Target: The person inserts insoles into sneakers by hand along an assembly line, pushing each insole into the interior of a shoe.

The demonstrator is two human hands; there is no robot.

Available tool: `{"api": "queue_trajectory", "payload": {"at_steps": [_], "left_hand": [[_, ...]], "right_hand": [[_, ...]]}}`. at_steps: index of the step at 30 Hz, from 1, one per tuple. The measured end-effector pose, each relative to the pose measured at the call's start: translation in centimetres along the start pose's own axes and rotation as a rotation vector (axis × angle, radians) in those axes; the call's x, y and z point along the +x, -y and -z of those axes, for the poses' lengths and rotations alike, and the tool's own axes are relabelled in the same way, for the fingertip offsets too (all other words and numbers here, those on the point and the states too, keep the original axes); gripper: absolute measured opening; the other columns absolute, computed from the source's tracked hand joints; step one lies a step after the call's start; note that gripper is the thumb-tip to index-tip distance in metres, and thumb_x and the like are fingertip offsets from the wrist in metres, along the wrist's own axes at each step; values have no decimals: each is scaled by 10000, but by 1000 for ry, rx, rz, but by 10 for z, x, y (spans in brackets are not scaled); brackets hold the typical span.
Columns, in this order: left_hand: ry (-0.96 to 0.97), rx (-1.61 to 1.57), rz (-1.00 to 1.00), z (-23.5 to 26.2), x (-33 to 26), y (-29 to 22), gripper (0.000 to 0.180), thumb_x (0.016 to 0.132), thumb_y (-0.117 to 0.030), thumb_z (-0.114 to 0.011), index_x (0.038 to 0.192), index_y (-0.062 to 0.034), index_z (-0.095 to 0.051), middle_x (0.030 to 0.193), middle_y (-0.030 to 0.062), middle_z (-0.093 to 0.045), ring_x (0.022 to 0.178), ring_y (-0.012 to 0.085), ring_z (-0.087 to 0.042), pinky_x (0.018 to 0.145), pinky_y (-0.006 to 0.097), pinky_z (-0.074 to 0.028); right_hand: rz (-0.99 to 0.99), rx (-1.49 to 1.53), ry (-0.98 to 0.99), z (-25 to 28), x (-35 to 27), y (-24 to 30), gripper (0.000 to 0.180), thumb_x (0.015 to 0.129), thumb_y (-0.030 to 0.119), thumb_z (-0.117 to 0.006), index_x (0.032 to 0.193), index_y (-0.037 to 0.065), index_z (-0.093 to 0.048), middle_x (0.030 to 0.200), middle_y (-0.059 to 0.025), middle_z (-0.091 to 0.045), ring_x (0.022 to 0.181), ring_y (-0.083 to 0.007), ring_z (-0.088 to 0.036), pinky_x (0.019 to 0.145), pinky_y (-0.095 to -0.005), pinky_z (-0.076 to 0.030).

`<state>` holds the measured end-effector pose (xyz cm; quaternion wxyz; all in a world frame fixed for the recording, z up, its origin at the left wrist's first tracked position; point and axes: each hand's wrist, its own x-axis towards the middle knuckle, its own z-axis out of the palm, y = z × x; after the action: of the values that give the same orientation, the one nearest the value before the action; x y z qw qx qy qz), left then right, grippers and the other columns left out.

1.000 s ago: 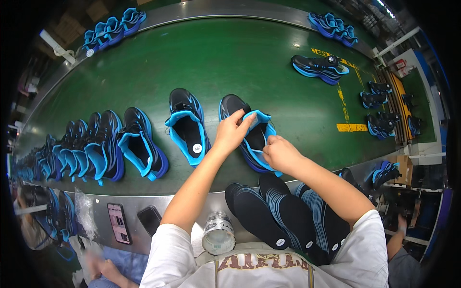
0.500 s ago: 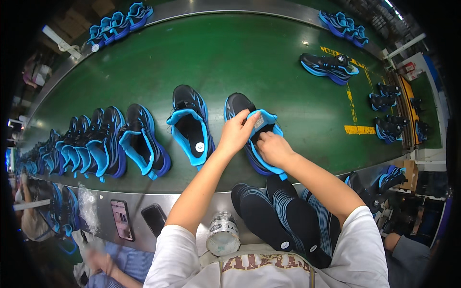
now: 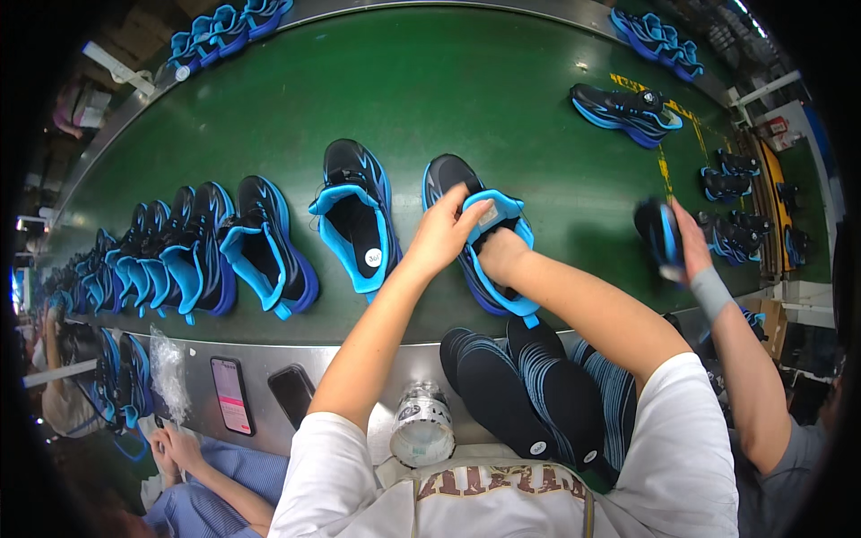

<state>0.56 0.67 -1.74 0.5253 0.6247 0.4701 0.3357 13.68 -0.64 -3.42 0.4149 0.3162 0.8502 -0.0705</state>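
Note:
A black and blue sneaker (image 3: 446,172) lies in front of me, toe pointing away. My left hand (image 3: 441,231) pinches its light-blue tongue (image 3: 491,212) and holds it up. Deep in the shoe opening is my right hand (image 3: 504,258); its fingers are hidden inside, so I cannot see whether they hold anything. Just to the left rests another such sneaker (image 3: 354,229), untouched, with a round white sticker on its insole. Black insoles with light-blue lines (image 3: 556,394) lie in stacks below my right forearm.
A row of sneakers (image 3: 260,242) runs left along the green belt (image 3: 502,81). On the metal ledge are a phone (image 3: 232,395), a dark phone-like object (image 3: 291,394) and a jar (image 3: 422,426). At right, a co-worker's hand (image 3: 691,240) holds a sneaker (image 3: 657,235).
My right hand has pushed deeper into the sneaker, while my left keeps the tongue. A co-worker's arm with a sneaker has come in at the right. The whole view has shifted slightly.

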Motion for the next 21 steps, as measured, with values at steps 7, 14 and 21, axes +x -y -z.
{"api": "queue_trajectory", "payload": {"at_steps": [7, 14, 21], "left_hand": [[-343, 385, -327, -7, -5, 2, 319, 743, -66, -622, 1016, -44, -459, 1049, 201, -342, 836, 374, -498, 703, 377, -465], [-155, 336, -237, -12, -6, -9, 436, 665, -8, -680, 1007, -45, -411, 1096, 195, -301, 894, 374, -491, 782, 375, -450], [-277, 391, -522, -27, -47, -14, 356, 679, 18, -679, 970, -29, -478, 1068, 179, -362, 859, 298, -524, 731, 334, -449]], "right_hand": [[161, 366, -63, 25, -64, -5, 449, 832, 349, -336, 864, 58, -676, 972, -118, -627, 1051, -215, -515, 1029, -396, -151], [-6, 401, -40, 6, -78, 21, 488, 810, 383, -376, 798, -30, -636, 922, -147, -611, 947, -238, -538, 1051, -443, -127], [-176, 616, -1054, -51, -130, 66, 142, 679, 121, -656, 751, 30, -574, 846, -66, -538, 836, -234, -527, 819, -383, -387]]}}
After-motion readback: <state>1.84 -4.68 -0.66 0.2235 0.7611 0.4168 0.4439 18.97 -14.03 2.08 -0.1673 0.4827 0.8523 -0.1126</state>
